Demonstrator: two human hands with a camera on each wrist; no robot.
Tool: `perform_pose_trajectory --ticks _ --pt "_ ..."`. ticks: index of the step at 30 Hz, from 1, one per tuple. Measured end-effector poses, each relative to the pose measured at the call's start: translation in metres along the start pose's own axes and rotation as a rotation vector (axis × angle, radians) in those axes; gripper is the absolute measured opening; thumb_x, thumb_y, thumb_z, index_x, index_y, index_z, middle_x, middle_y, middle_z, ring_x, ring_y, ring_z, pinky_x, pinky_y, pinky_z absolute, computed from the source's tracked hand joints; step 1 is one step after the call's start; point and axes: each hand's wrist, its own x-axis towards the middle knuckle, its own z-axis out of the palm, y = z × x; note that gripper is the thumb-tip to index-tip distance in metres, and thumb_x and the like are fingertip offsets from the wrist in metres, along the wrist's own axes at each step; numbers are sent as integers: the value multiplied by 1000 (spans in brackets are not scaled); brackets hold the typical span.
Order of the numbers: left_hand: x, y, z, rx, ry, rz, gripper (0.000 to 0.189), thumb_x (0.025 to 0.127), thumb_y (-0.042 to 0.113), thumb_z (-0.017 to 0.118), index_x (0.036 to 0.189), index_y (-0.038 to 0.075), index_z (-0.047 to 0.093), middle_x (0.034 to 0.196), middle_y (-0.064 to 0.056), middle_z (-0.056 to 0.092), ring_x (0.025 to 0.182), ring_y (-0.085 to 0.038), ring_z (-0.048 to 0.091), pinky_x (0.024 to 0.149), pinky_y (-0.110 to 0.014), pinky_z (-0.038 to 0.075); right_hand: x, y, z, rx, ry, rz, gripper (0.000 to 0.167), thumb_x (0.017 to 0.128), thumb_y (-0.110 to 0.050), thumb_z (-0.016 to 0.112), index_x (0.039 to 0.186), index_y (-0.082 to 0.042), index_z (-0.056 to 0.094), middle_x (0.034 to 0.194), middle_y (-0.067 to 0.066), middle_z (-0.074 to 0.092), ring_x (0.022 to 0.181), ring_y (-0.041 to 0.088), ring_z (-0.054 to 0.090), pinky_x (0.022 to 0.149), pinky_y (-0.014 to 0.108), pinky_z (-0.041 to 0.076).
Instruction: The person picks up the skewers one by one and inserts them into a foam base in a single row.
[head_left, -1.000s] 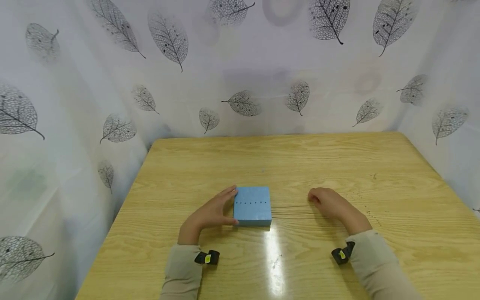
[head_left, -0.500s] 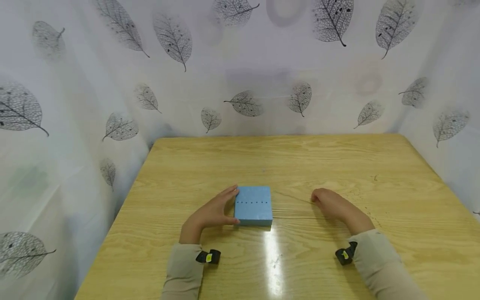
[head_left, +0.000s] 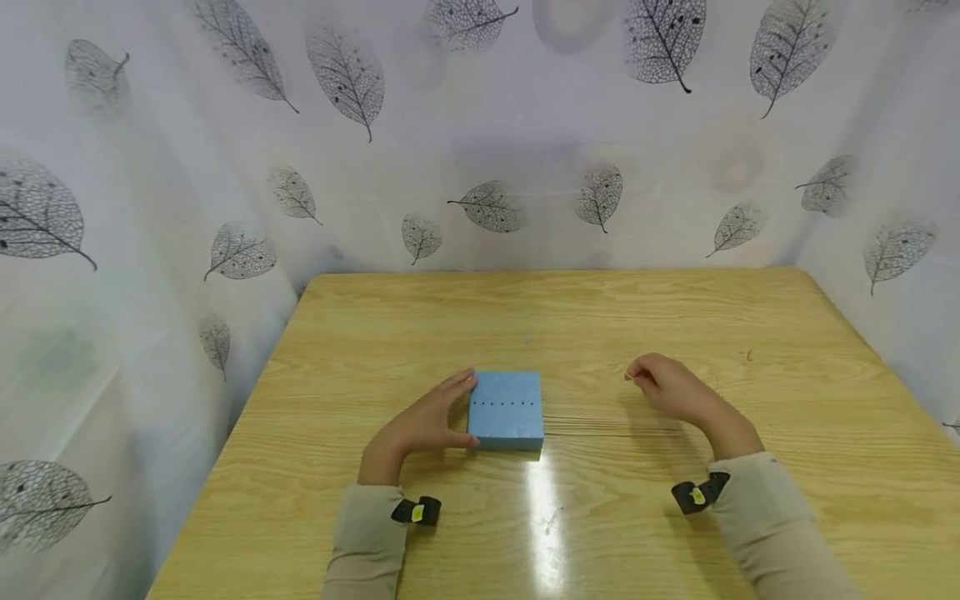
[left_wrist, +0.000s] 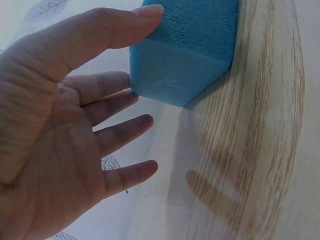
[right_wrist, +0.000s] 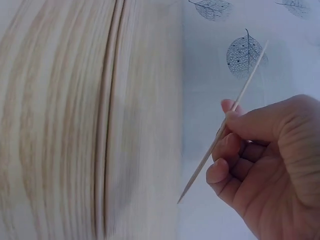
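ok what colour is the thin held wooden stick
Pale tan stick, clearest in the right wrist view.

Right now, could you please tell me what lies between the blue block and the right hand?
In the head view, several thin sticks lie on the table between the blue block and right hand.

Blue block (head_left: 506, 423), thin sticks (head_left: 603, 426)

Block squarish, foam-textured, flat on table (head_left: 420, 321); row of small dark dots (head_left: 502, 404) across top. Left hand (head_left: 416, 427) touches its left side. Pointed stick (right_wrist: 198, 170) pinched near mid-length by right hand (right_wrist: 272, 165), tilted. Others lie roughly parallel, right of block.
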Motion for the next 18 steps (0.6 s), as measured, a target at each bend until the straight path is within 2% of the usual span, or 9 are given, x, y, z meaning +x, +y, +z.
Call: perform_pose_trajectory --ticks 10,14,18 --pt "-1 0 0 0 -2 -11 91 78 24 79 149 3 27 157 -10 17 143 -28 15 113 -47 22 -2 -9 -2 61 65 30 12 96 -2 51 98 6 59 90 14 62 74 14 52 62 31 46" --pt "-1 0 0 -4 2 -8 90 77 24 79 148 3 27 157 -10 17 143 -28 16 112 -47 23 -2 -13 -1 105 83 37 12 97 -5 51 96 5 58 80 8 59 68 14 50 59 28 45" --pt "-1 0 0 -5 6 0 90 77 24 79 148 2 28 157 -11 18 143 -29 16 112 -47 23 -3 -18 2 154 103 22 10 97 -5 52 94 3 57 74 3 56 67 20 55 57 26 46"
